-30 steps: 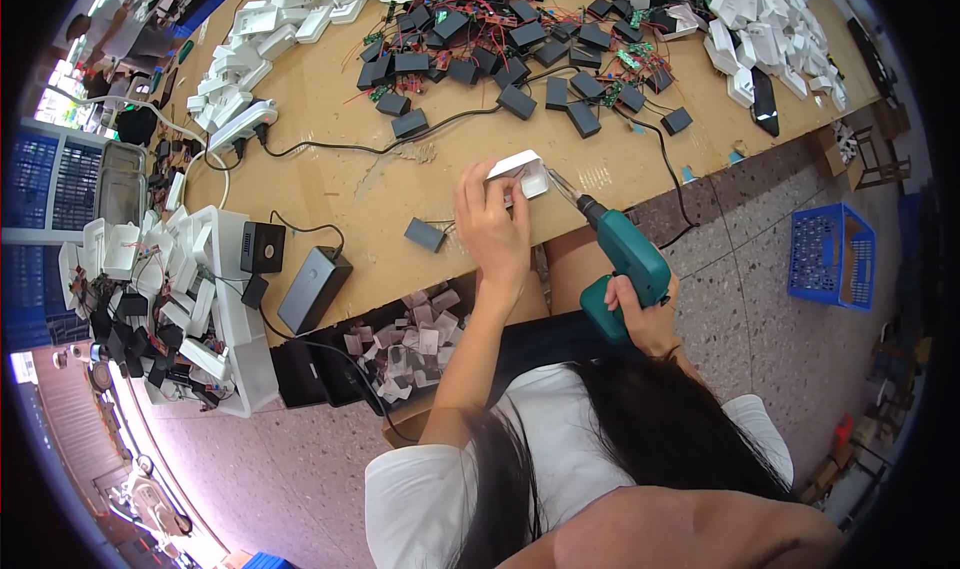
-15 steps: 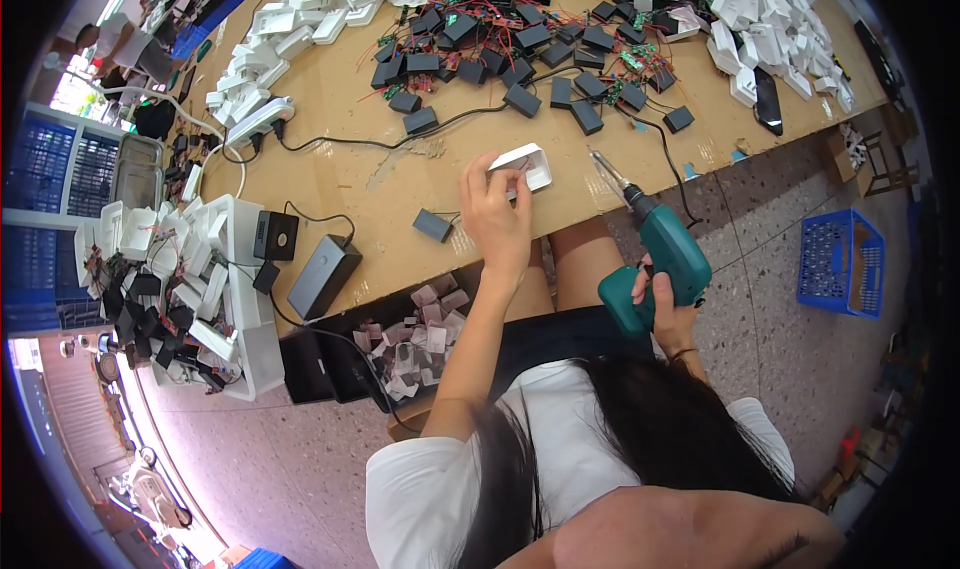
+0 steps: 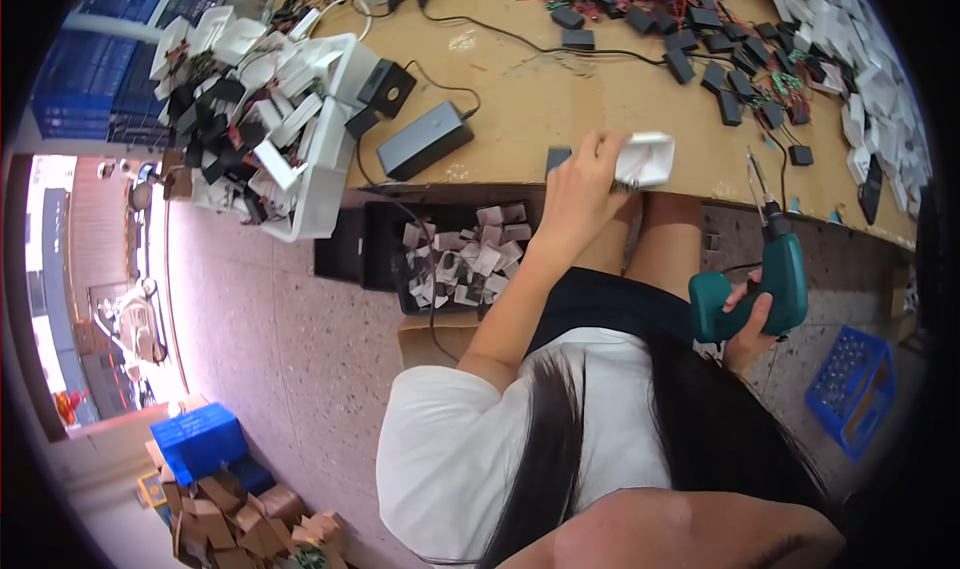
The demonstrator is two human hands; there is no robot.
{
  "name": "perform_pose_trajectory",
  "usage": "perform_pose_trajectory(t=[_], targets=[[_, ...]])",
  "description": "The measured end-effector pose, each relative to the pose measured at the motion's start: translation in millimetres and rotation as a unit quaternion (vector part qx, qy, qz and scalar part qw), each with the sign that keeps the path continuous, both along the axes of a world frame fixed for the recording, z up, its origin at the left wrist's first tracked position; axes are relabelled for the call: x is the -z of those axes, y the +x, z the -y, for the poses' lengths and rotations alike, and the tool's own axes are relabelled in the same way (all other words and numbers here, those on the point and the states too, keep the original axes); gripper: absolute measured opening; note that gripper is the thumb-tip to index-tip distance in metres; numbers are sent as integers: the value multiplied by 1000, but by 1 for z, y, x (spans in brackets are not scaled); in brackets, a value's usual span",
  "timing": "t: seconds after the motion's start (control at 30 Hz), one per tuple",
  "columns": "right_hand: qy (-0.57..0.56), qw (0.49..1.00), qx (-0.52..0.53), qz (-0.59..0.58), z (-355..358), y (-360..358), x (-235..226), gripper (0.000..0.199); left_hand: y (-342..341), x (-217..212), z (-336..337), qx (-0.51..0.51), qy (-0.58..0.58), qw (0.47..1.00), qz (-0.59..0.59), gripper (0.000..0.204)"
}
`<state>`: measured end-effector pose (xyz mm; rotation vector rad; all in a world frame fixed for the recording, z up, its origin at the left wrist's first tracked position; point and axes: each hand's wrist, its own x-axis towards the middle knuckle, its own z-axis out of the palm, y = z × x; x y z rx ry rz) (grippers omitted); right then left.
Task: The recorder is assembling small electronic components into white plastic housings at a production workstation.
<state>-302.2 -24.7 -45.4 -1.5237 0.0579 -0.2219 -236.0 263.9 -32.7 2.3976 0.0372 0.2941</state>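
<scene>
At the table's front edge, my left hand (image 3: 583, 194) pinches a small white plastic case (image 3: 650, 161) by its left side. The case's hollow side faces up, and thin dark wires show at its lower edge. Partly hidden behind that hand, a small black box (image 3: 557, 157) lies on the table. My right hand (image 3: 752, 314) is wrapped round the grip of a green power drill (image 3: 783, 287), off to the right of my lap. The drill's long bit (image 3: 757, 177) points away from me, apart from the case.
A grey power adapter (image 3: 427, 141) lies near the table edge, beside a white bin (image 3: 315, 194) of cases and black parts. Black boxes with wires (image 3: 685, 49) cover the far table. Below stands a black crate (image 3: 405, 294) with white pieces; a blue basket (image 3: 850, 389) sits right.
The view has swung left, so the table and my hands appear farther right. My left hand still holds the white case, now nearer the table edge. The drill stays in my right hand.
</scene>
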Motion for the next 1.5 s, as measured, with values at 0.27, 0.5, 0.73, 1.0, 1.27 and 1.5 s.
perform_pose_trajectory(t=[0.27, 0.5, 0.73, 1.0, 1.27, 1.5], targets=[[0, 999, -23, -34, 16, -6, -60, 40, -112, -22, -82, 49, 90, 966, -236, 59], [-5, 1000, -11, -22, 57, 33, -105, 35, -113, -31, -107, 139, 86, 844, -512, 94], [39, 999, -17, -19, 86, 144, -100, 37, 157, -198, -7, 326, -187, 866, -331, 38], [132, 987, -75, -59, 141, 330, -68, 47, 636, -55, -33, -7, 7, 993, 119, 35], [201, 975, -55, -82, 230, 490, -22, 48, 889, 70, -70, -148, 264, 938, 166, 73], [179, 976, -61, -104, 233, 488, -21, 45, 858, 37, -31, -175, 213, 961, -7, 64]])
